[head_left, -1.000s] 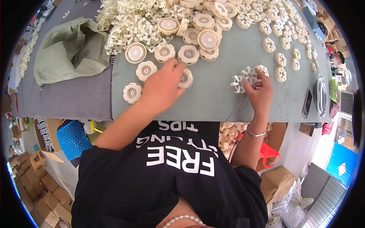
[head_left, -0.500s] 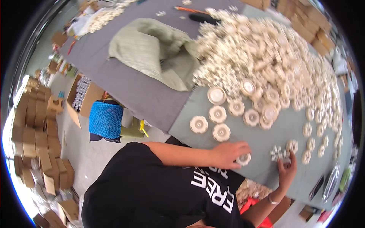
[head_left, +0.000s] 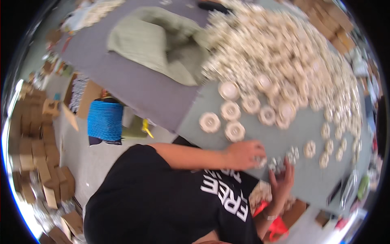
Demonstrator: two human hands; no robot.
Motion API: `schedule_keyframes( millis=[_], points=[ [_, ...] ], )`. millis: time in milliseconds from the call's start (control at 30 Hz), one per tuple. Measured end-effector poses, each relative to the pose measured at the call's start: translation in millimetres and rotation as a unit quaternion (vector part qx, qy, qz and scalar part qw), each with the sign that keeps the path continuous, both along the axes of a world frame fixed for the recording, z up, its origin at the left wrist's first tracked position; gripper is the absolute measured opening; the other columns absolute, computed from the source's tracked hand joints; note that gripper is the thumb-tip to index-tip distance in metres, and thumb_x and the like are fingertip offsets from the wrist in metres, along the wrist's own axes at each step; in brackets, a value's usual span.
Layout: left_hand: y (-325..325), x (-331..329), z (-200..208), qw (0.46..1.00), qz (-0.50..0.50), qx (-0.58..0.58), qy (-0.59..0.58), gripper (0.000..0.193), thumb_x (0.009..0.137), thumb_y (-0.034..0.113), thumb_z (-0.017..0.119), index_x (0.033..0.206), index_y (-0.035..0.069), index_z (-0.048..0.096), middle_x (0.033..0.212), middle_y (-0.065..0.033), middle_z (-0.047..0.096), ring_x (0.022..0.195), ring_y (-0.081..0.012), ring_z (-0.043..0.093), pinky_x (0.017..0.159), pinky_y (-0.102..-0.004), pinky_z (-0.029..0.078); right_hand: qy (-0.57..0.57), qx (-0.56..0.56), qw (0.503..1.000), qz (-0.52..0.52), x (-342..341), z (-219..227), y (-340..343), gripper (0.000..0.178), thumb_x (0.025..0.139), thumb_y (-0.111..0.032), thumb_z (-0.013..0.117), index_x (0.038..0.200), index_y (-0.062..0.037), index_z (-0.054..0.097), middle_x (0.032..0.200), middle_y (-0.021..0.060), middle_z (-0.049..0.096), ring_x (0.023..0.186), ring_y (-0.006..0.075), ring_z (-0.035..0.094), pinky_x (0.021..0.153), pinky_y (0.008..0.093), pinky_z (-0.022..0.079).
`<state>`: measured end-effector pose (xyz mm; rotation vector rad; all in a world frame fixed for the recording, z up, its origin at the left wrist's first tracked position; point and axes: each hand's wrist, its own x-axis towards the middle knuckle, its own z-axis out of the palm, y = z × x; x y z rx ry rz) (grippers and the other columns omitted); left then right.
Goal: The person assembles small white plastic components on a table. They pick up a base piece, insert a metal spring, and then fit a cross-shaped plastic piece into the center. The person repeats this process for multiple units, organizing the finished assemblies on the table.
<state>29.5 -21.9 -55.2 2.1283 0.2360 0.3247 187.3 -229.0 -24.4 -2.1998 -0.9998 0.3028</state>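
Observation:
My left hand (head_left: 243, 155) reaches across from the left, its fingers curled over a cream scalloped disc (head_left: 260, 162) on the green-grey table cover. Only part of this disc shows past the fingertips. My right hand (head_left: 283, 179) is just to the right, thumb and fingers bent around small white flower-shaped pieces (head_left: 276, 164); blur hides the exact grip. Another such piece (head_left: 292, 154) touches or nearly touches its fingertips. Several larger cream discs, one of them a scalloped disc (head_left: 235, 131), lie flat beyond my left hand. A small round cream piece (head_left: 309, 149) sits right of my right hand.
A big heap of cream and white pieces (head_left: 280, 53) covers the table's far right. Left of it slumps an open green sack (head_left: 142, 40). Loose pieces (head_left: 325, 130), a clear plastic packet (head_left: 349, 189) and a dark flat object lie rightward. Cardboard boxes (head_left: 30, 150) stack at left.
My right hand has moved left toward my left hand, bringing the white flower-shaped pieces along. The left hand remains over its disc. The whole view has shifted slightly.

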Motion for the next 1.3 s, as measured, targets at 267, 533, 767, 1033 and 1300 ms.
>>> schedule_keyframes(
  millis=[267,533,767,1033,1300],
  points=[
    [12.0,-10.2,28.1,0.99,-0.004,-0.124,0.064,0.059,0.082,0.017,0.087,0.137,0.014,0.067,0.136,-0.0086,0.061,0.076,-0.015,0.07,0.07,-0.0286,0.058,0.03,0.051,0.998,-0.01,-4.3,10.0,4.9,0.057,0.074,-0.007,0.091,0.127,-0.0034,0.071,0.109,0.0073,0.066,0.077,0.0145,0.06,0.066,0.0281,0.053],
    [22.9,-16.1,31.1,0.976,-0.023,-0.209,0.055,0.057,0.09,0.016,0.08,0.143,0.007,0.06,0.136,-0.0114,0.059,0.075,-0.0116,0.065,0.067,-0.0261,0.055,0.036,0.082,0.991,0.097,-24.3,28.3,28.0,0.058,0.075,-0.007,0.09,0.13,-0.0054,0.072,0.117,0.0082,0.068,0.08,0.0156,0.062,0.068,0.0284,0.055],
    [25.5,-13.8,19.7,0.979,-0.023,-0.194,0.052,0.051,0.095,0.007,0.07,0.145,0.006,0.059,0.136,-0.0115,0.058,0.076,-0.0111,0.063,0.067,-0.026,0.053,0.078,0.029,0.984,0.154,-27.7,20.0,54.0,0.057,0.078,-0.011,0.088,0.132,-0.0064,0.07,0.124,0.0107,0.066,0.101,0.0287,0.069,0.081,0.0371,0.06],
    [29.3,-19.3,30.3,0.977,0.016,-0.202,0.067,0.052,0.091,0.006,0.076,0.141,0.004,0.061,0.139,-0.0112,0.057,0.072,-0.007,0.061,0.065,-0.0232,0.053,0.089,-0.072,0.986,0.12,23.1,40.4,-11.9,0.053,0.077,-0.006,0.088,0.128,-0.0116,0.072,0.131,0.0087,0.066,0.092,0.0242,0.07,0.078,0.0363,0.059],
    [55.2,52.3,43.3,0.972,0.165,0.17,-0.003,0.059,0.088,0.015,0.08,0.14,0.004,0.055,0.137,-0.0173,0.057,0.099,-0.0328,0.069,0.084,-0.0409,0.059,-0.067,0.027,0.994,-0.077,58.1,23.7,22.4,0.051,0.081,-0.014,0.087,0.128,-0.0018,0.07,0.123,0.0077,0.066,0.077,0.0186,0.06,0.07,0.0326,0.054]
  ],
)
